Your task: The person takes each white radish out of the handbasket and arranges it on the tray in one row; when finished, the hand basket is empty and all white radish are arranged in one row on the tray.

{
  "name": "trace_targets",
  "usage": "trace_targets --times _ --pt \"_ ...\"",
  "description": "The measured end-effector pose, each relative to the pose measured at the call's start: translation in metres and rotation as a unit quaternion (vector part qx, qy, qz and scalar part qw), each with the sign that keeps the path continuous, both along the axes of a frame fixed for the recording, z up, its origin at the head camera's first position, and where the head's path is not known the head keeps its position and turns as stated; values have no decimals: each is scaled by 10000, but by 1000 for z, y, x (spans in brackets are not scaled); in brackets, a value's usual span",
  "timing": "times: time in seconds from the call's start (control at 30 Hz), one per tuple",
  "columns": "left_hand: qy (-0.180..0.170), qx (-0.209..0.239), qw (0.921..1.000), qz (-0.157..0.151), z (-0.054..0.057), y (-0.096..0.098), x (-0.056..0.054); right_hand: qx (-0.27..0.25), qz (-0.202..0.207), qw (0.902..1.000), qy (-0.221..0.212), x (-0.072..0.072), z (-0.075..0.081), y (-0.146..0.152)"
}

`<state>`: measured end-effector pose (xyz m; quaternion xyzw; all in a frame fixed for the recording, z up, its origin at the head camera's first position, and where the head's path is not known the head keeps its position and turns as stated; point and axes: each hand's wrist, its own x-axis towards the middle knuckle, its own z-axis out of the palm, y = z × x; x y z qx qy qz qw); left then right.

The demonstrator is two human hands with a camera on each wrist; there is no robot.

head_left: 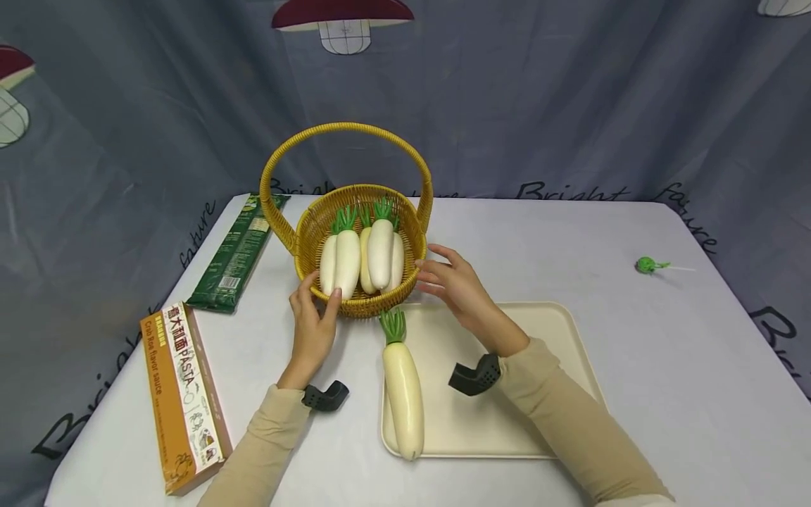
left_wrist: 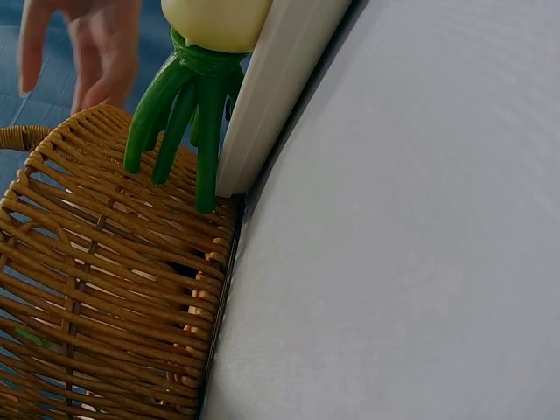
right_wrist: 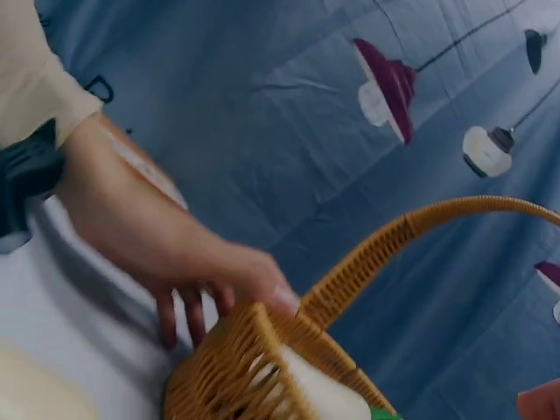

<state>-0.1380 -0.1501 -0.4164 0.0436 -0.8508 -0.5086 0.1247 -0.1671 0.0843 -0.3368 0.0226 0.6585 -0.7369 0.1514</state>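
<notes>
A yellow wicker basket (head_left: 361,308) with a tall arched handle holds several white radishes (head_left: 348,262) with green tops. My left hand (head_left: 312,334) is at its front-left rim, thumb and forefinger touching the edge; in the right wrist view, the other fingers of this left hand (right_wrist: 188,254) hang loosely outside the wicker wall. My right hand (head_left: 465,292) is at the basket's right side, fingers extended with tips right at the rim. A larger white radish (head_left: 404,401) lies along the left edge of a cream tray (head_left: 494,422), its green leaves pointing at the basket.
A brown and white pasta box (head_left: 184,398) lies at the left, with a dark green packet (head_left: 234,257) behind it. Far to the right is a small green lollipop (head_left: 646,265) on a white stick. A grey-blue printed curtain (head_left: 507,105) hangs behind the white table (head_left: 665,394).
</notes>
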Motion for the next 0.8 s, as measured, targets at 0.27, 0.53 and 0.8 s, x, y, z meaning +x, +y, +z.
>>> trace_targets --times 0.27,0.53,0.8 --pt "-3 -64 10000 -4 0 0 0 37 498 9979 -424 -44 11 -39" --pt "-59 -45 10000 -9 -2 1 2 380 316 9905 -1281 -72 0 -60" --pt "-52 -26 10000 42 -2 1 0 1774 268 9782 -1041 -72 2 -74"
